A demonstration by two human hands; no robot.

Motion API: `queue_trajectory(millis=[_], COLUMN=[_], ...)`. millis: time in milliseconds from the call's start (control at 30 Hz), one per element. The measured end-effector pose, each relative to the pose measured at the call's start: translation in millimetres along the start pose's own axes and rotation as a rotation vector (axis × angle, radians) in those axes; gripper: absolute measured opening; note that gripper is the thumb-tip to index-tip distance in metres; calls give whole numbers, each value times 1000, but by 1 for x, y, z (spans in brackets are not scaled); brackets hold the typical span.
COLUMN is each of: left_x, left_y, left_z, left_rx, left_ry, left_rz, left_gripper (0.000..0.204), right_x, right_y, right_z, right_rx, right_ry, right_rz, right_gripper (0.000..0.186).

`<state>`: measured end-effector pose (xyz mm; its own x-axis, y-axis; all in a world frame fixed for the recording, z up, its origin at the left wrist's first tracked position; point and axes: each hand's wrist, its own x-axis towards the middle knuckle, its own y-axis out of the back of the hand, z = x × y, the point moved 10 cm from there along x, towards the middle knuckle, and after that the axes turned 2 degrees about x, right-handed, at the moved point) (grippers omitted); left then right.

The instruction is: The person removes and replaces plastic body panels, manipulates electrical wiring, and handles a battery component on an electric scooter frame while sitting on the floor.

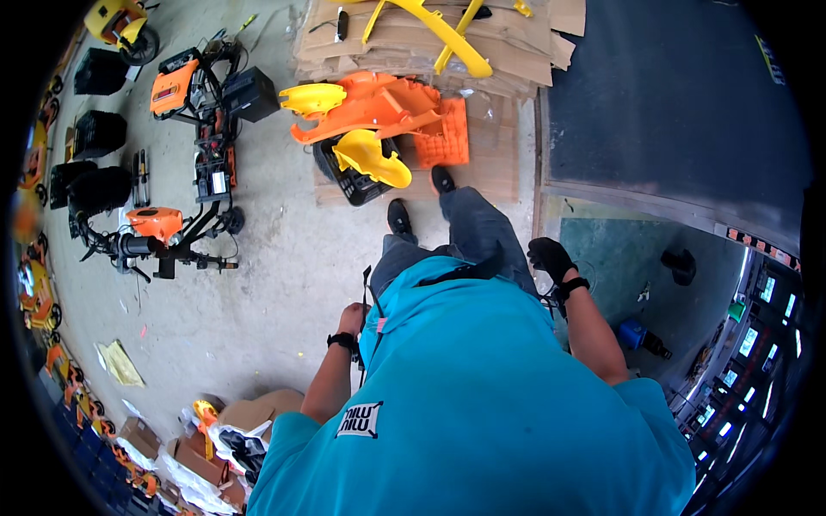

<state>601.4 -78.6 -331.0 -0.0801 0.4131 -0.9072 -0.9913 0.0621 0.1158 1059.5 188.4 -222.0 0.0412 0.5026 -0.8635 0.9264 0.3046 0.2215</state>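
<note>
My left hand (351, 318) is bare and hangs beside my left hip, with a black band at the wrist. Its fingers are mostly hidden, so its grip does not show. Out from my right hip, my right hand (551, 259) wears a black glove, its fingers curled in and nothing visible in them. Neither hand touches the parts on the floor. Ahead of my feet lie a large orange plastic body panel (370, 107), a yellow curved shell (372, 156) on a black crate (357, 185), and another yellow shell (313, 99).
A partly stripped scooter (215, 155) with orange panels stands at left. Black boxes (101, 133) line up beyond it. Ahead, flattened cardboard (533, 34) carries yellow frame parts (447, 39). A dark tabletop (671, 103) lies at right. Cartons (198, 460) sit behind left.
</note>
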Motion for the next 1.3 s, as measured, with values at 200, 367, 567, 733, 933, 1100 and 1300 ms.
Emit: queue_trajectory(millis=[200, 367, 567, 733, 933, 1100, 1300], left_x=[-1, 23, 32, 10, 54, 39, 9], left_y=[7, 2, -14, -8, 4, 23, 36], left_z=[14, 1, 8, 38, -19, -9, 36], left_rx=[47, 3, -160, -129, 157, 9, -52], left_ry=[-18, -25, 1, -37, -325, -185, -34], left_rz=[19, 45, 31, 70, 80, 98, 185], left_gripper=[30, 28, 26, 25, 27, 28, 28], right_x=[5, 5, 3, 16, 74, 102, 202], right_y=[12, 18, 33, 56, 107, 81, 49], right_z=[17, 24, 5, -25, -148, -279, -373], right_rx=[29, 3, 12, 449, 717, 736, 652], right_ry=[-7, -55, -13, -34, 227, 308, 269], right_rz=[17, 23, 38, 36, 30, -97, -177], right_gripper=[22, 22, 24, 22, 24, 26, 26])
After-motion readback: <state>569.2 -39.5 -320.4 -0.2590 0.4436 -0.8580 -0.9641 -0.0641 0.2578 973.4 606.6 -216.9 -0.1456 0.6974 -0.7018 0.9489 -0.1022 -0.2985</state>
